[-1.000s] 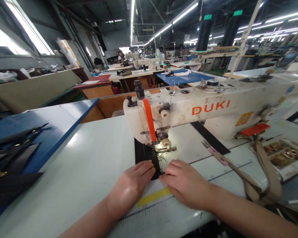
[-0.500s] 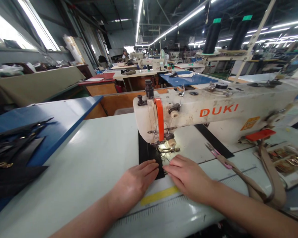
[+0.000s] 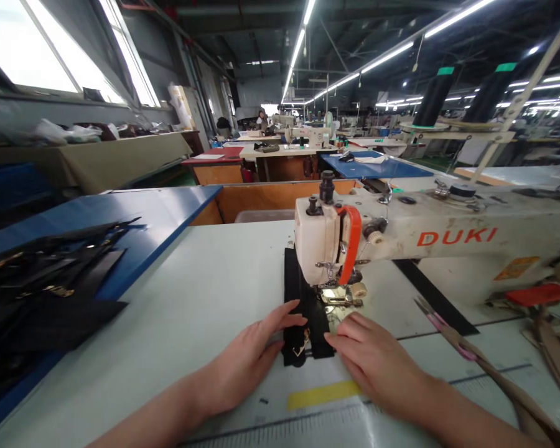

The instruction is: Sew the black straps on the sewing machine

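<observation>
A black strip (image 3: pixel 318 323) lies under the presser foot of the white sewing machine (image 3: pixel 320 242). Along its left side is another black strip (image 3: pixel 291 280), with a gold-coloured metal fitting (image 3: pixel 302 343) near its front end. My left hand (image 3: pixel 249 354) is at the left edge of these strips, its fingers apart and the fingertips over the black material; nothing is gripped in it. My right hand (image 3: pixel 373 354) has its fingers pressed together, the index fingertip at the right edge of the strip beside the needle area. Whether it pinches the edge is unclear.
Black straps with metal fittings (image 3: pixel 60 280) are piled on the blue table (image 3: pixel 168 208) at left. Pink-handled scissors (image 3: pixel 448 330) and a tan strap (image 3: pixel 508 392) lie at right. A yellow strip (image 3: pixel 324 394) and a ruler scale mark the front of the table.
The view has shifted, moving the machine right and down in the picture. My left hand's fingers have spread and lifted, and the fitting and second black strip now show beside the first.
</observation>
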`<state>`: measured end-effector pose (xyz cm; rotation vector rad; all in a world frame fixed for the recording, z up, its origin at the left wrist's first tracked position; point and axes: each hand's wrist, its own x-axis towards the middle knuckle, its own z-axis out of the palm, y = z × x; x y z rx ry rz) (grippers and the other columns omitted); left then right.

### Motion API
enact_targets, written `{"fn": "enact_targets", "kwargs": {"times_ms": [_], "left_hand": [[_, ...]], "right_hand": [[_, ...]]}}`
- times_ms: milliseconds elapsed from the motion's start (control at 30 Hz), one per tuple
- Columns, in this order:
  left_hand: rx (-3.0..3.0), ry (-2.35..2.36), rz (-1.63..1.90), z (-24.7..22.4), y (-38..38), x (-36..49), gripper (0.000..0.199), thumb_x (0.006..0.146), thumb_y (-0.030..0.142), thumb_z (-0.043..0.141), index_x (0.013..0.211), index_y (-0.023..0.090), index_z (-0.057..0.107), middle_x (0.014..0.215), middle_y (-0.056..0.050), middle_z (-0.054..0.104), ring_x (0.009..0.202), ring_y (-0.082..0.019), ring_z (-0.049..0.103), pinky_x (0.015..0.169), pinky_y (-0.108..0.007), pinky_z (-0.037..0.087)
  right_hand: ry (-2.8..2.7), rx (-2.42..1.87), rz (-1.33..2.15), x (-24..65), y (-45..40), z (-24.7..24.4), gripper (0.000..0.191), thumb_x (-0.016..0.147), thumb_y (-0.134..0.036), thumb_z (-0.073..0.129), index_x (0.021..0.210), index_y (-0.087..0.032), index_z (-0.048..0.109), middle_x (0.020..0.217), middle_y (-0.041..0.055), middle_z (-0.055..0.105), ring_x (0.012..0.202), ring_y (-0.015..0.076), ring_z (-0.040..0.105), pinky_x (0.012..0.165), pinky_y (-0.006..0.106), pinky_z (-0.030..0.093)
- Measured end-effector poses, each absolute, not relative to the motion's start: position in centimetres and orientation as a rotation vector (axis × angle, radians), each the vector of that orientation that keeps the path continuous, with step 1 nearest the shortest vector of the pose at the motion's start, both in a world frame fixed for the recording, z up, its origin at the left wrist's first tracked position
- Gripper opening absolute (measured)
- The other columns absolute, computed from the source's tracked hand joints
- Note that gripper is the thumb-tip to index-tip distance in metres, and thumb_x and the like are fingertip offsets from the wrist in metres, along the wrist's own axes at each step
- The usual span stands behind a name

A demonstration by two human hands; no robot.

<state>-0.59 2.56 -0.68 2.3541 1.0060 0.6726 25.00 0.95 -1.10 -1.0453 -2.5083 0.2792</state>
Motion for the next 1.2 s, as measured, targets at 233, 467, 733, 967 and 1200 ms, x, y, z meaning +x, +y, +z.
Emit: {"fn": "enact_targets", "kwargs": {"times_ms": [233,467,733,967,1200], "left_hand": [[2.289,0.951,0.68,-1.3,2.8,-1.4,0.055,0.093,0.005,0.032,0.143,0.028,0.028,0.121,-0.002,0.067,0.111,-0.013,0.063,0.1,-0.035,0.048],[2.36,0.953,0.732,-1.2,2.5,-1.4,0.047,0.096,0.008,0.036,0.139,0.027,0.035,0.119,-0.002,0.067,0.107,-0.014,0.065,0.095,-0.029,0.052],[2.98,0.744,0.661,0.2,2.8,3.1,0.028,0.1,0.021,0.038,0.107,0.017,0.065,0.098,-0.008,0.069,0.087,-0.021,0.062,0.079,-0.035,0.056],[3.026,0.742,0.795,-1.0,2.8,3.4,0.032,0.101,0.024,0.037,0.106,0.015,0.067,0.099,-0.009,0.07,0.091,-0.021,0.061,0.078,-0.033,0.057],[3.033,0.77,0.861,-1.3,2.6,3.2,0.027,0.098,0.02,0.044,0.109,0.015,0.069,0.104,-0.009,0.071,0.095,-0.021,0.062,0.085,-0.034,0.056]], "right_hand": [[-2.518,-1.053,0.292,25.0,0.9,-1.7,0.027,0.087,-0.003,0.047,0.105,-0.011,0.066,0.085,0.0085,0.059,0.082,0.023,0.05,0.072,0.034,0.047],[-2.534,-1.022,0.302,25.2,1.1,-2.1,0.032,0.085,-0.002,0.044,0.107,-0.013,0.064,0.087,0.0086,0.06,0.082,0.023,0.05,0.071,0.033,0.047],[-2.559,-1.11,0.292,24.9,1.1,-1.1,0.022,0.09,-0.008,0.046,0.098,-0.017,0.065,0.086,0.0057,0.058,0.084,0.021,0.049,0.076,0.032,0.044],[-2.47,-1.085,0.277,25.6,0.6,-0.8,0.019,0.09,-0.008,0.046,0.092,-0.016,0.062,0.082,0.0048,0.056,0.084,0.02,0.048,0.075,0.03,0.041],[-2.613,-1.062,0.201,25.8,-0.6,-0.8,0.015,0.088,-0.012,0.05,0.096,-0.017,0.061,0.086,0.0052,0.057,0.085,0.0208,0.046,0.076,0.031,0.041]]}}
